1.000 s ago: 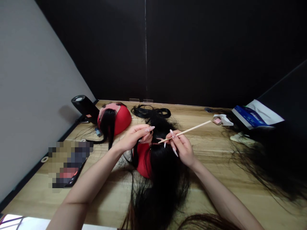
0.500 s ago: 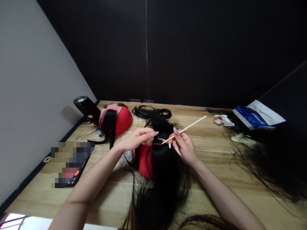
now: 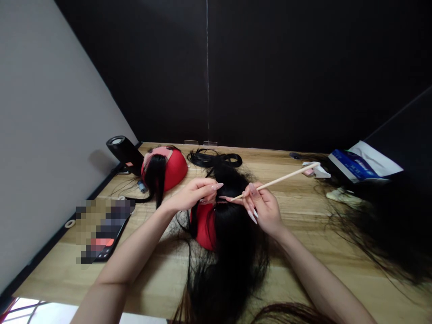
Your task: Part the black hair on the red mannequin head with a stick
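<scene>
A black wig (image 3: 232, 229) lies over a red head form (image 3: 205, 229) in the middle of the table. A parting runs across the wig between my hands. My right hand (image 3: 265, 207) grips a thin pale wooden stick (image 3: 286, 177) between thumb and fingers, its lower tip low over the parting and its upper end slanting to the right. My left hand (image 3: 195, 195) is closed at the parting's left side, thumb and index finger pressed together against the hair. Whatever lies between those fingertips is too small to make out.
Left of centre sits a second red head form (image 3: 175, 171) with hair, beside a black cylindrical speaker (image 3: 126, 155). A phone (image 3: 113, 238), partly blurred out, lies at left. A coil of black hair (image 3: 216, 158) is behind. On the right are a blue tissue pack (image 3: 354, 164) and loose dark hair (image 3: 388, 229).
The stick has tipped flatter, its upper end swinging right, and my right hand has shifted slightly right. My left hand stays nearly in place. The view has shifted a little.
</scene>
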A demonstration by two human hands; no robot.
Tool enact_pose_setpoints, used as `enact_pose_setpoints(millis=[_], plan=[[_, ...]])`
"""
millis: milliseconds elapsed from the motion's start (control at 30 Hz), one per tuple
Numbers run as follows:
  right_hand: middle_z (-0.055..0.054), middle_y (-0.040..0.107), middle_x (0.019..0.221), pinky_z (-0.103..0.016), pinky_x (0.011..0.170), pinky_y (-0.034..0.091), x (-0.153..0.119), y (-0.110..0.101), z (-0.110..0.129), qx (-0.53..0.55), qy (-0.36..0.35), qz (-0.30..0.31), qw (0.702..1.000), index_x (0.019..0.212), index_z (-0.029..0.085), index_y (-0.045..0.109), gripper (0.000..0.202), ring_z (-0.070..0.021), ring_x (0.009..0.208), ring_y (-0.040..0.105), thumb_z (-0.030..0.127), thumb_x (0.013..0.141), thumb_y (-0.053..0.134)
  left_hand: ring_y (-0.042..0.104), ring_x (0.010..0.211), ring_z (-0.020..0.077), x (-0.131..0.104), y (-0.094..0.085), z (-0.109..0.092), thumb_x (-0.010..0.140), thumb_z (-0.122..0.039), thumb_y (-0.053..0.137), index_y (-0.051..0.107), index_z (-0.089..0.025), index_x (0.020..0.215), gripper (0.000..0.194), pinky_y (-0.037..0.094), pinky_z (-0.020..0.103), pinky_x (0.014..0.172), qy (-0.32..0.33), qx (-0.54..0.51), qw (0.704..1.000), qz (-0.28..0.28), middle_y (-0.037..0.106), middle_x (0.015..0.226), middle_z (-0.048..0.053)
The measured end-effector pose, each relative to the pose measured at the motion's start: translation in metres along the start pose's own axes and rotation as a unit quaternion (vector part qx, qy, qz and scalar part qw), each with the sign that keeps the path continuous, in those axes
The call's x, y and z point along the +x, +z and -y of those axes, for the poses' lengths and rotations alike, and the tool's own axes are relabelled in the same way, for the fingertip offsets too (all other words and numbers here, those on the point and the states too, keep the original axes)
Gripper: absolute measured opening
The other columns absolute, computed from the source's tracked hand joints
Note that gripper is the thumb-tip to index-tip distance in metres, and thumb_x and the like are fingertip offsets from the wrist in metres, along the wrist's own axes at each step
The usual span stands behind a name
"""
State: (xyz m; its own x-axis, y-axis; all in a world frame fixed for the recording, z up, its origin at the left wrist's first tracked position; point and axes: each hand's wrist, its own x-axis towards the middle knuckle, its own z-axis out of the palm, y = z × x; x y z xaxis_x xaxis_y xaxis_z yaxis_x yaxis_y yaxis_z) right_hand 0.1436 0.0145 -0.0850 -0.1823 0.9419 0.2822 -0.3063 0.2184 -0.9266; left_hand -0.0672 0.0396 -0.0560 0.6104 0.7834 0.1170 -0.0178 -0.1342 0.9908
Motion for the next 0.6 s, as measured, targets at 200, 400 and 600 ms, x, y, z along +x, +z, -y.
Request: enact_pose_setpoints(millis=[200,400,600], plan=[[0.008,0.040,0.051,-0.021,0.053,0.050,-0.0011,0.0015,0.0052,-0.049,-0.013,0.024,0.998,0.077,0.019,0.054,0.030,-0.0055,0.043,0.039,0.044,0.095,0.052,0.040,0.053,0.0073,-0.0026,-0.0022,-0.0029,0.094,-0.043,0.050,0.044,-0.014,0.060,0.045,0.034,0.024,0.058,0.011,0.019,1.000,0.001,0.042,0.056,-0.004],[0.008,0.039,0.051,-0.022,0.054,0.050,-0.0012,0.0003,0.0058,-0.101,-0.008,0.064,0.993,0.077,0.020,0.054,0.030,-0.0062,0.043,0.038,0.042,0.096,0.049,0.041,0.058,0.0084,-0.0038,-0.0023,-0.0072,0.094,-0.047,0.049,0.048,-0.014,0.063,0.045,0.034,0.025,0.061,-0.013,0.112,0.994,0.000,0.044,0.059,-0.003],[0.007,0.042,0.052,-0.022,0.055,0.050,-0.0012,-0.0030,0.0048,-0.108,-0.010,0.046,0.993,0.078,0.020,0.055,0.030,-0.0071,0.045,0.039,0.043,0.096,0.048,0.039,0.057,0.0077,-0.0044,-0.0031,-0.0076,0.095,-0.046,0.047,0.045,-0.014,0.061,0.046,0.033,0.024,0.059,0.001,0.090,0.996,-0.006,0.043,0.060,-0.004]])
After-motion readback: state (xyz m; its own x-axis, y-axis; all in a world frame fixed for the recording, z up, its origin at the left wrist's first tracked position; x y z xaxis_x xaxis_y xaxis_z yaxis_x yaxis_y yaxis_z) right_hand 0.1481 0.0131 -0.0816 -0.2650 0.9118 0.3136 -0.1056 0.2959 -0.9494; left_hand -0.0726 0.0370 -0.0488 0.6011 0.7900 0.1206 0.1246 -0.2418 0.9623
